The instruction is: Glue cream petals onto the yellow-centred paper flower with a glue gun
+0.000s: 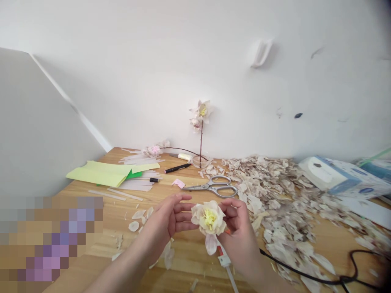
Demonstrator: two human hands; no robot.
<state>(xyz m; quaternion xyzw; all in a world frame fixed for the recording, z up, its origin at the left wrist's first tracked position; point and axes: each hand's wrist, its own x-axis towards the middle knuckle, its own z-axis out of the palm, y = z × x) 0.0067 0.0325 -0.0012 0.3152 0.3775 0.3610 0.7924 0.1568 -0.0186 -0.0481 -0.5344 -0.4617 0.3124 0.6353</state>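
An artificial flower [210,219] with cream petals and a yellow centre is between my two hands, one petal hanging lower at its front. My right hand [240,228] is closed at its right edge, fingers curled against the petals. My left hand [174,217] is open, fingers stretched toward the flower's left edge; whether they touch it I cannot tell. Below the flower, partly hidden by my right hand, is a white-and-red tool [224,258] with a translucent stick coming out, apparently a glue gun. Grey scissors [212,186] lie just beyond my hands.
Loose petals [275,191] are heaped on the right, beside a tissue box [345,177] and a black cable [299,270]. A finished flower stem [200,138] stands at the wall. Yellow paper [100,175], translucent glue sticks [140,185] and a black marker [177,168] lie left.
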